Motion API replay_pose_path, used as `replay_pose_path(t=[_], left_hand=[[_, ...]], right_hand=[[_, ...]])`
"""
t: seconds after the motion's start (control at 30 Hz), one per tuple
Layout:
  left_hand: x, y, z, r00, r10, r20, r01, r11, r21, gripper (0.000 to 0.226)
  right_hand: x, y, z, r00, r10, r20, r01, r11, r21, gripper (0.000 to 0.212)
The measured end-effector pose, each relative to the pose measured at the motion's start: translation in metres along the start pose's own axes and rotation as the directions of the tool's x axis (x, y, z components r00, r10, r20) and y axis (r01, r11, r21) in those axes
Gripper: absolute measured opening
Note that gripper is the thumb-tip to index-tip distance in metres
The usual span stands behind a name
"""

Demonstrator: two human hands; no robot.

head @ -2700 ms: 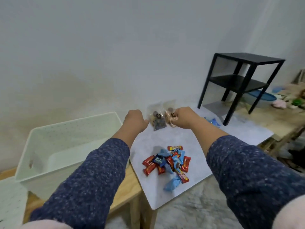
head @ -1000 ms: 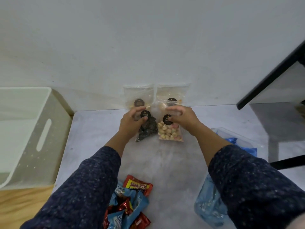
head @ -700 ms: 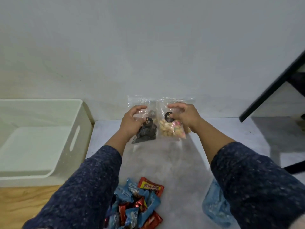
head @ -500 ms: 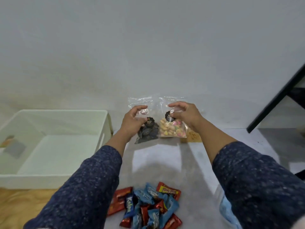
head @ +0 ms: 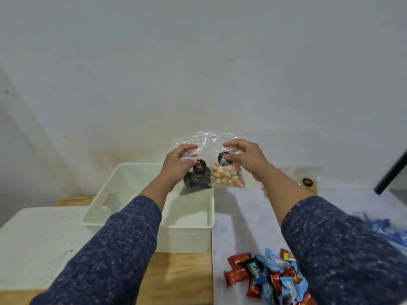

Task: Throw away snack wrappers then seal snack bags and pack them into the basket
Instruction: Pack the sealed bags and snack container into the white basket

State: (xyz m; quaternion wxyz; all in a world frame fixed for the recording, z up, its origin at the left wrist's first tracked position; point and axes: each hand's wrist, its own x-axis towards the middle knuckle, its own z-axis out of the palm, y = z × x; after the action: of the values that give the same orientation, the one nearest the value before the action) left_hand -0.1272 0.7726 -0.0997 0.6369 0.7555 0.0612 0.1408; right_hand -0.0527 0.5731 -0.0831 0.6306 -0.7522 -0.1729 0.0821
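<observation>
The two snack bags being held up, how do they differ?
The dark snack bag, in the left hand, holds black pieces and hangs over the white basket. The pastel snack bag, in the right hand, holds pale and pink pieces and hangs over the grey mat. Both are clear, with a round black label.

White perforated plastic basket (head: 193,234), clear bag of dark striped snacks (head: 196,181), clear bag of pastel pink, yellow and green snacks (head: 228,178), red and blue candy wrappers (head: 264,276), speckled navy sleeves (head: 114,249), pale grey bench (head: 244,219).
</observation>
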Motion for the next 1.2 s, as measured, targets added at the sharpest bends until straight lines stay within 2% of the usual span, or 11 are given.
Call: replay_pose_path(t=[0.3,0.53,0.73,0.93,1.2], left_hand=[[0.003,-0.030,-0.075,0.991,-0.091,-0.094,0.094,0.995,0.036,0.043],[0.019,-0.096,-0.096,0.971,-0.231,-0.062,0.235,0.971,0.050,0.039],[0.067,-0.164,-0.102,0.945,-0.323,0.045,0.320,0.945,0.071,0.035],[0.105,-0.217,-0.108,0.930,-0.342,0.134,0.328,0.938,0.114,0.032],[0.130,-0.252,-0.105,0.927,-0.348,0.140,0.339,0.937,0.088,0.034]], right_hand=[[0.031,0.007,0.080,0.995,0.024,0.102,-0.022,0.999,-0.024,0.034],[0.051,0.064,0.124,0.985,0.143,0.102,-0.136,0.988,-0.071,0.033],[0.084,0.123,0.152,0.960,0.281,0.014,-0.279,0.958,-0.065,0.035],[0.111,0.171,0.172,0.906,0.419,-0.061,-0.421,0.906,-0.029,0.040],[0.124,0.202,0.179,0.857,0.499,-0.130,-0.502,0.865,0.010,0.039]])
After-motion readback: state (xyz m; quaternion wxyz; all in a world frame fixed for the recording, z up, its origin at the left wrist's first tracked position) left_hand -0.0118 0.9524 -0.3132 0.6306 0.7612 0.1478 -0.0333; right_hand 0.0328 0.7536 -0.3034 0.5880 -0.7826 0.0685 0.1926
